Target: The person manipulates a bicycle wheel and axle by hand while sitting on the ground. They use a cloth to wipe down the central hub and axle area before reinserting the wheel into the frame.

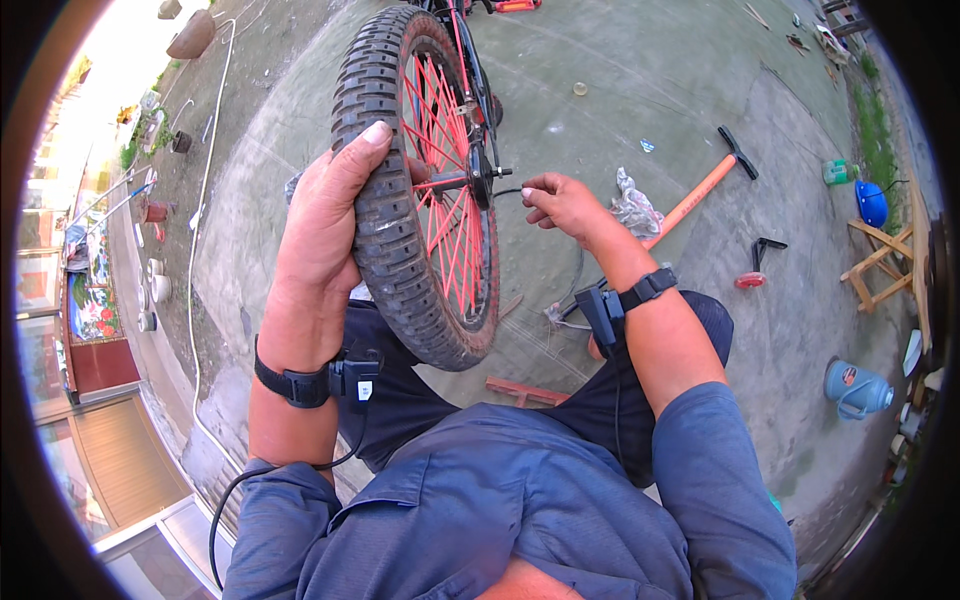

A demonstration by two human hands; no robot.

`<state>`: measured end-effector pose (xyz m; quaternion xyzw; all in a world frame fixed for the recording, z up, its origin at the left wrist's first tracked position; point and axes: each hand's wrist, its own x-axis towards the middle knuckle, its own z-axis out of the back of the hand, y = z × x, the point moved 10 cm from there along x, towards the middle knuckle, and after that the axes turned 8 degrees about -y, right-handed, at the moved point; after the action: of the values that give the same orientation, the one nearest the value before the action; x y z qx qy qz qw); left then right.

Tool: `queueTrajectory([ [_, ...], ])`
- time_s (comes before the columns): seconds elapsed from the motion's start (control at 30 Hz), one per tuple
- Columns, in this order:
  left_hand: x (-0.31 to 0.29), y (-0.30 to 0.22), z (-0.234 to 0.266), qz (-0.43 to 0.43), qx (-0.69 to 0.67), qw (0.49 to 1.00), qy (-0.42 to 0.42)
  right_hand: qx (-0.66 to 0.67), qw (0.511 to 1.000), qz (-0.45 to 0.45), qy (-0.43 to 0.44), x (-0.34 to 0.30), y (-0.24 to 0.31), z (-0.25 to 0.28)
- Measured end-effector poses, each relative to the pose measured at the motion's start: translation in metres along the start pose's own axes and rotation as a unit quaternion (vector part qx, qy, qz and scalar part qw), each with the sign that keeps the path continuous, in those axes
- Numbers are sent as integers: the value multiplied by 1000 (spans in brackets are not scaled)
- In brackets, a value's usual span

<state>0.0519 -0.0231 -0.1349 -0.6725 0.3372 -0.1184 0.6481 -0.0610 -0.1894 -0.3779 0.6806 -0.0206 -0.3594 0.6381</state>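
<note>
A bicycle wheel [390,230] with a knobbly black tyre and red spokes stands before me, still attached to the dark frame [478,60]. My left hand [325,205] wraps round the tyre from its left side, thumb on the tread and some fingers hidden behind it. Beside the axle, my right hand [562,205] pinches a thin black rod or hose end [508,191] that points at the hub [482,186]. A hand pump [692,200] with an orange barrel and black T-handle leans to the right of that hand.
Crumpled clear plastic [636,205] lies by the pump. Further right are a black-and-red part [755,265], a light-blue watering can [858,390], a blue helmet-like object [871,204] and a wooden stool [885,262]. A pale hose [207,180] runs along the ground at left.
</note>
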Motion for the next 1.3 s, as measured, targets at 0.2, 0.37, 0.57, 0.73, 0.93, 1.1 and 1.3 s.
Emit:
queueTrajectory([
  [0.2,5,13,-7,-3,22,1000,5,7,1000,8,6,-2,6,-2],
  [0.37,11,14,-7,-14,11,1000,-19,27,999,24,-4,3,5,1],
  [0.57,21,15,-5,-1,8,1000,-22,34,999,23,-6,4,9,-2],
  [0.73,22,13,3,-12,10,999,-35,34,999,18,-6,5,9,-2],
  [0.93,10,16,8,-19,19,999,-34,43,999,16,-6,9,9,-1],
  [1.1,1,12,13,-26,9,999,-43,26,999,16,8,3,16,-5],
  [1.3,-4,6,9,-28,19,999,-38,-1,996,84,16,-2,35,-17],
])
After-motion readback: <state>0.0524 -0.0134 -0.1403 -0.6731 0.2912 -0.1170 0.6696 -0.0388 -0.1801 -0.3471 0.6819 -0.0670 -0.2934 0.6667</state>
